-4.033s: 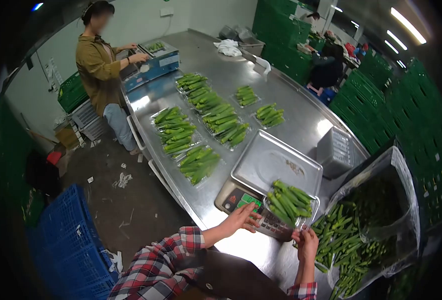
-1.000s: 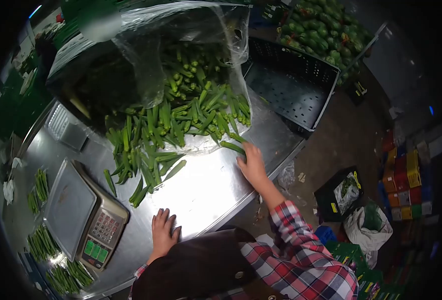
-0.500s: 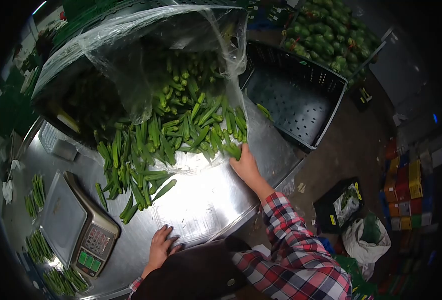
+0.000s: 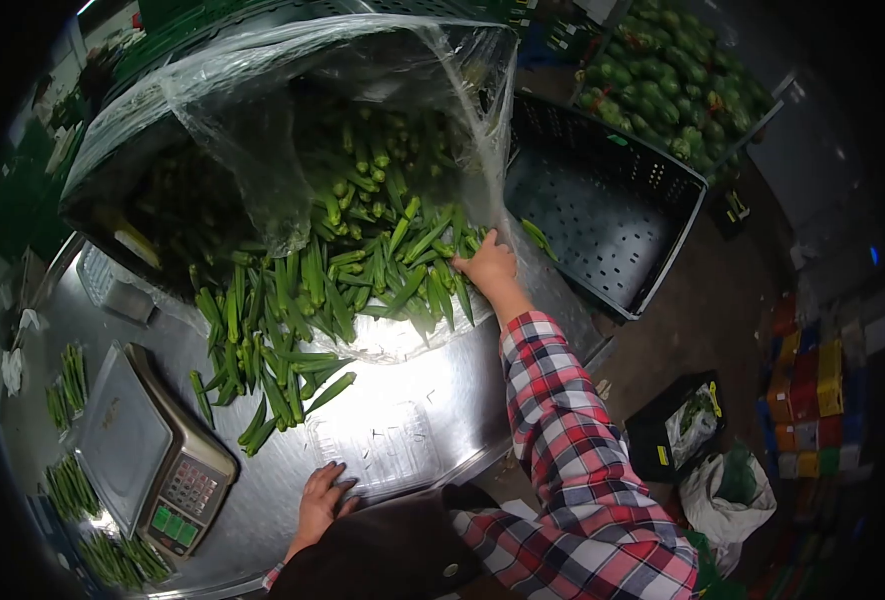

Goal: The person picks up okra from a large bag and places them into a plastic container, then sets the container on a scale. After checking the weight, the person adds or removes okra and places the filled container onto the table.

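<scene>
A big heap of green okra [image 4: 383, 260] spills from a clear plastic bag [image 4: 248, 150] onto the metal table. My right hand [image 4: 490, 266] is at the right edge of the heap, thumb and fingers curled around okra pods there; the fingertips are partly hidden among them. My left hand [image 4: 320, 503] lies on the table near its front edge, fingers apart and holding nothing. Just beyond it is a clear plastic tray [image 4: 388, 445] with small dark scraps in it.
A scale [image 4: 188, 490] with a lit keypad stands at left, beside okra bundles [image 4: 73, 485]. A dark perforated crate [image 4: 603, 215] sits at the table's right end. Beyond it is a bin of green produce [image 4: 673, 85]. A white sack [image 4: 728, 505] and a black crate [image 4: 675, 425] are on the floor.
My right hand has moved forward from the near right corner of the heap, deeper into the okra, and the sleeve reaches further over the table. My left hand has stayed nearly in place.
</scene>
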Tool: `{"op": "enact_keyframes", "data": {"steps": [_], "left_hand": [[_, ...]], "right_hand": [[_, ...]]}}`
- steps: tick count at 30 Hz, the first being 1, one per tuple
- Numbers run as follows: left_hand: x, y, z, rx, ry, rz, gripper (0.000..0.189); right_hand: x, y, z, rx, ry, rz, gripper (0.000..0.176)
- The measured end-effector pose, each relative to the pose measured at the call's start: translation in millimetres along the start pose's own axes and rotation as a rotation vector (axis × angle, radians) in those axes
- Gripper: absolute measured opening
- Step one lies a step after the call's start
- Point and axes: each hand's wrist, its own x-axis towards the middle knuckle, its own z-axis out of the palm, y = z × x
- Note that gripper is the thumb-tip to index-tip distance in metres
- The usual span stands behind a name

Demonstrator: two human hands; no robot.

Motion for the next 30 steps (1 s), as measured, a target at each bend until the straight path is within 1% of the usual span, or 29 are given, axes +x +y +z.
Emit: {"op": "enact_keyframes", "data": {"steps": [1, 4, 7, 10, 13, 16, 17, 20, 21, 23, 24, 25, 26, 28, 29, 30], "left_hand": [[0.2, 0.4, -0.4, -0.003, -0.002, 0.002, 0.028], [0.4, -1.0, -3.3, -0.008, -0.009, -0.008, 0.028], [-2.1, -3.8, -1.7, -0.012, -0.002, -0.036, 0.027], [-1.6, -3.3, -0.7, -0.023, 0.010, -0.025, 0.026], [0.9, -3.3, -3.1, -0.049, 0.015, -0.026, 0.025], [-1.2, -4.4, -2.6, -0.076, 0.032, -0.047, 0.024], [-1.4, -1.1, -5.3, -0.075, 0.033, -0.054, 0.024], [-3.1, -2.4, -3.8, -0.074, 0.039, -0.047, 0.024], [-2.9, -1.6, -4.3, -0.072, 0.044, -0.044, 0.024], [-2.8, 1.2, -4.9, -0.080, 0.064, -0.043, 0.023], [-3.3, 0.6, -4.7, -0.063, 0.060, -0.018, 0.024], [-4.6, -2.0, -4.4, -0.044, 0.058, 0.003, 0.024], [-6.8, -4.6, -4.1, -0.021, 0.060, 0.014, 0.024], [-10.4, -8.1, -5.1, 0.018, 0.125, 0.047, 0.027], [-14.1, -6.0, -6.0, 0.008, 0.208, 0.017, 0.029], [-15.8, -3.4, -6.4, -0.029, 0.299, -0.018, 0.031]], "right_hand": [[1.9, -1.8, 1.8, -0.069, -0.047, 0.014, 0.100], [3.5, -6.0, 1.1, -0.091, -0.161, 0.061, 0.101], [-3.4, -5.7, -2.6, -0.102, -0.172, 0.003, 0.100], [-4.4, -11.5, -6.2, -0.078, -0.167, 0.033, 0.097], [12.4, 18.7, 5.5, 0.137, -0.094, -0.129, 0.091], [0.8, 48.8, -20.8, 0.529, -0.179, -0.288, 0.084], [-17.9, 55.8, -30.6, 0.893, -0.270, -0.211, 0.077], [-47.7, 86.0, -45.2, 1.616, -0.745, -0.099, 0.070], [-54.4, 91.7, -39.8, 1.804, -0.837, -0.120, 0.065], [-70.4, 97.1, -30.8, 1.978, -0.958, -0.202, 0.065], [-82.1, 89.7, -30.6, 2.062, -1.026, -0.247, 0.065], [-95.8, 78.9, -33.9, 2.080, -1.065, -0.261, 0.069], [-103.3, 70.6, -37.9, 1.985, -1.103, -0.273, 0.070], [-125.6, 45.0, -36.0, 1.793, -1.226, -0.278, 0.073], [-144.7, 23.3, -45.6, 1.596, -1.248, -0.300, 0.078], [-159.1, 4.3, -38.9, 1.279, -1.228, -0.499, 0.079]]}}
